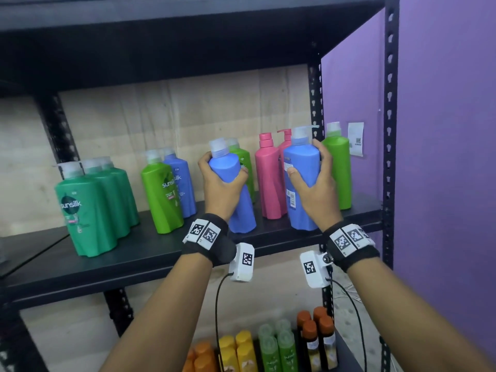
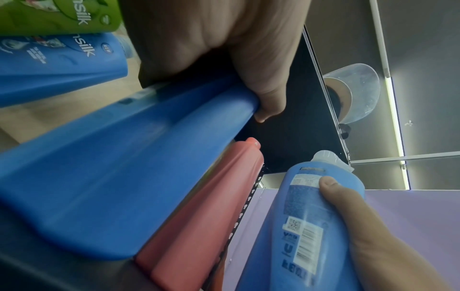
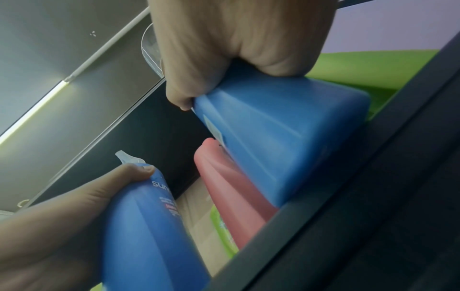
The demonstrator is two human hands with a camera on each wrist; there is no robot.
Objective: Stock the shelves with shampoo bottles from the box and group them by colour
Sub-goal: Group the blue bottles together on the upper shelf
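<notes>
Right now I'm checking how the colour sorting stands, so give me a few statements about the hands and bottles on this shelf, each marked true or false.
1. Each hand grips a blue bottle. True: the left hand holds the left blue bottle, the right hand the right blue bottle.
2. The dark green bottles stand grouped at the shelf's left end. True.
3. The pink bottles stand left of the dark green group. False: they stand between the two held bottles.
4. All light green bottles stand together. False: one light green bottle stands mid-left, another far right.
</notes>
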